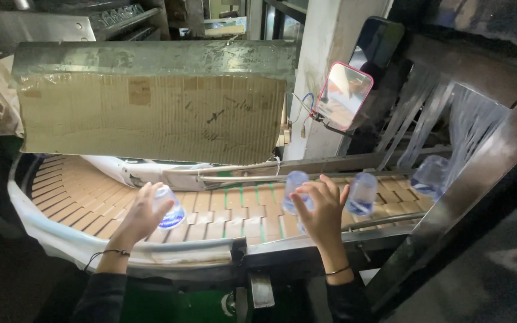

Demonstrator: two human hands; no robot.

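Left hand (142,212) closed around a clear bottle (169,208) lying tilted on the curved conveyor (79,203). Right hand (321,209) grips a second bottle (295,190), upstream on the conveyor. Step: likely righting or sorting bottles. Next calls for steady, upright placement, clear of third bottle (363,193).

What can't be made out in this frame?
- Head view: the left hand covers most of its bottle.
- Bottle behind the right hand: grip hidden by the palm.
- Bottle at the strip curtain: blurred.
- Belt behind the cardboard: hidden.
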